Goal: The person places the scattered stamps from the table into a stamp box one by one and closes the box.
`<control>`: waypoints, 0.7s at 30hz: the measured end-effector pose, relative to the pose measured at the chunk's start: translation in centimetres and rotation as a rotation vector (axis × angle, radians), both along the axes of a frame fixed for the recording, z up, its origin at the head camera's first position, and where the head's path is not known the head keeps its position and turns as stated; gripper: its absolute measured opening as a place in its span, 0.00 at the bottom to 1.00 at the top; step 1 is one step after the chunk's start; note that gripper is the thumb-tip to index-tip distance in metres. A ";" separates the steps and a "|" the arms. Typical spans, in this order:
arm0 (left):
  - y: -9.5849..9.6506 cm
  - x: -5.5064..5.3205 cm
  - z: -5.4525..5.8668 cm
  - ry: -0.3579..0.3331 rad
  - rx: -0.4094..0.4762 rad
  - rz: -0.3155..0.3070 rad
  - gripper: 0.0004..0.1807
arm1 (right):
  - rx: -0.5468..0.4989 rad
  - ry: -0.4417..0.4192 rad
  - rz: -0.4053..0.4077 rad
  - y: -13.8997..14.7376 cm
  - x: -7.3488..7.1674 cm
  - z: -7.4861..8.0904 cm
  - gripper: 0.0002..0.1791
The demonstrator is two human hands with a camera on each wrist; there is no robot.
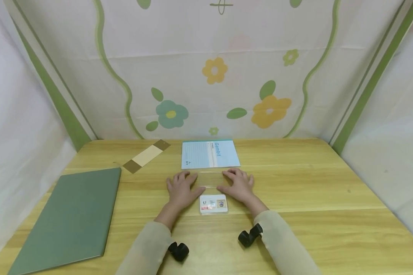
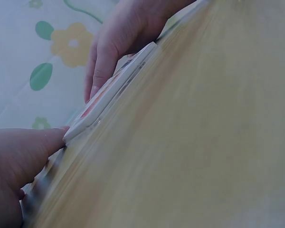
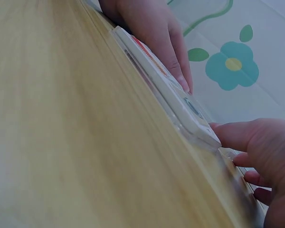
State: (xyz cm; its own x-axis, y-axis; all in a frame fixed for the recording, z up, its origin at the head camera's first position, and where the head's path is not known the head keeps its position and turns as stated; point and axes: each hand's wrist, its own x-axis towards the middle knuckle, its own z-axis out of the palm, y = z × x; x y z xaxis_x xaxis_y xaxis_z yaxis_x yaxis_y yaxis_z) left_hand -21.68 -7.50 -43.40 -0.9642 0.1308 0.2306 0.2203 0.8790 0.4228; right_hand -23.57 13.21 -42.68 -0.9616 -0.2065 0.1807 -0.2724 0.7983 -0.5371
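Note:
In the head view a clear plastic lid [image 1: 210, 179] lies near the middle of the table, between the two hands. My left hand [image 1: 182, 190] holds its left end, thumb at the near corner and index finger at the far one. My right hand [image 1: 240, 186] grips the right end in the same way. Just on the near side sits a flat white pack [image 1: 213, 204] with a printed label and a round emblem, in a clear plastic tray. Both wrist views show the white pack [image 2: 111, 90] edge-on, its long side toward the camera.
Behind the hands lies a light blue notebook [image 1: 206, 154] marked "Gambit". A brown and cream strip [image 1: 147, 156] rests slantwise to its left. A large green folder [image 1: 69, 217] covers the left front of the wooden table [image 1: 323, 214]. Flowered cloth [image 1: 192, 46] hangs along the back edge.

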 end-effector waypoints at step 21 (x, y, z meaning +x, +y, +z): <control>-0.1 0.0 0.0 0.021 0.058 0.033 0.31 | -0.047 -0.006 0.023 0.3 0.0 0.0 0.33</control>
State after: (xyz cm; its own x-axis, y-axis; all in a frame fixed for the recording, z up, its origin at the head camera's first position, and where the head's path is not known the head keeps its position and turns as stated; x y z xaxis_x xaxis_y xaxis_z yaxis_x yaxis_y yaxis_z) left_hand -21.72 -7.56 -43.38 -0.9628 0.0844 0.2567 0.2005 0.8599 0.4694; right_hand -23.58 13.51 -42.68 -0.9578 -0.2203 0.1845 -0.2870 0.7657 -0.5756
